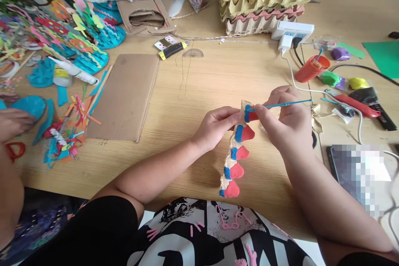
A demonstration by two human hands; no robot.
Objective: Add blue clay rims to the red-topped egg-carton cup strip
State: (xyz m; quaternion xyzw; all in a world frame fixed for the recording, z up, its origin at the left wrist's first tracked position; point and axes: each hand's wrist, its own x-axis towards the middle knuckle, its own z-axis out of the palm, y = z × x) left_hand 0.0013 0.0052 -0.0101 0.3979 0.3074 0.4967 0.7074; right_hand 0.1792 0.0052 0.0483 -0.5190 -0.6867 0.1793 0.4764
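Observation:
My left hand (218, 126) pinches the upper end of a strip of egg carton (226, 162) by its edge. Along that strip run several cups covered in red clay, each with a blue clay band beside it. In my right hand (288, 120) is a thin blue modelling tool (289, 103), its tip touching the blue clay on the topmost cup. My right fingers partly cover that cup. The strip hangs toward me, over the table's near side.
A cardboard sheet (124, 95) and colourful paper scraps (64, 143) lie left, near another person's hand (15, 122). Stacked egg trays (264, 0) stand behind. Rightward are a power strip (293, 30), a white cable, an orange cup (311, 68), clay lumps and a phone (358, 178).

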